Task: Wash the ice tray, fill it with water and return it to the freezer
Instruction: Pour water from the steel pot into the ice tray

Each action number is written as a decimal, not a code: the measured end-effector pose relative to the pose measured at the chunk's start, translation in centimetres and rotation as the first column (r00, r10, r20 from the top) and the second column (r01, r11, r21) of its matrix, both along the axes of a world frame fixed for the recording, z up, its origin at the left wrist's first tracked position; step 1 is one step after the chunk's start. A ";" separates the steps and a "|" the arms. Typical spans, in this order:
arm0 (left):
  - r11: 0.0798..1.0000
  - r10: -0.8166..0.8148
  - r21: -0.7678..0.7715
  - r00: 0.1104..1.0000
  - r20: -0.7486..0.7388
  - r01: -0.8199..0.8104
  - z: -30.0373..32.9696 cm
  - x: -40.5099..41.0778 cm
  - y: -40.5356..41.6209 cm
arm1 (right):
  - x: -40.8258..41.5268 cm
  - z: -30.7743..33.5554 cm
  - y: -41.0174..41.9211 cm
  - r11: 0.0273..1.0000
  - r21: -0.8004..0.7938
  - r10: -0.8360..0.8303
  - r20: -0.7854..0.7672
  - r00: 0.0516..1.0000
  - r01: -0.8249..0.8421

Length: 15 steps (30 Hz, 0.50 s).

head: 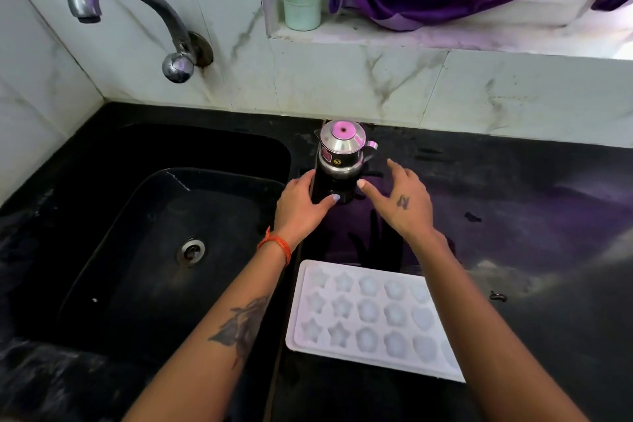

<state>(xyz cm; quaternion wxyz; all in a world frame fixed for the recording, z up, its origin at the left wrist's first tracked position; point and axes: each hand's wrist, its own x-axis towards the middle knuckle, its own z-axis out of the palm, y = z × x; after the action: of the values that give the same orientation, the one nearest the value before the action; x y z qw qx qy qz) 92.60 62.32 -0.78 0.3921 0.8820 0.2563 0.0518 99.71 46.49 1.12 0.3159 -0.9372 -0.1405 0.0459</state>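
Head view: white ice tray (368,319) flat on black table (513,216), right of sink (154,250), untouched. Left hand (301,205) and right hand (404,202) open, empty, flanking small steel pot (342,151) on black stand.

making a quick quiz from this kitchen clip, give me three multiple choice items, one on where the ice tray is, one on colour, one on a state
1. Where does the ice tray lie?
A. in the sink
B. on the counter right of the sink
C. on the window ledge

2. What colour is the sink?
A. white
B. steel grey
C. black

3. What is the tap doing?
A. running hard
B. no water running
C. dripping into a cup

Answers: 1 B, the tray rests flat on the black counter beside the basin. 2 C, the basin is black like the counter. 3 B, no stream shows under the spout.
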 end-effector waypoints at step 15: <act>0.995 0.000 -0.095 0.990 0.142 0.014 -2.1 6.8 1.7 | 5.7 -1.2 4.6 0.966 0.257 -0.004 -0.076 0.997 0.023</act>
<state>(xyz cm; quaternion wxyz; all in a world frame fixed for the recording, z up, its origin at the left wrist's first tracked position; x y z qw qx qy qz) 99.44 64.01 -2.92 0.4515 0.8571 0.2268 0.1007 105.38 51.08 -0.11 0.4404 -0.8867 -0.1270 0.0601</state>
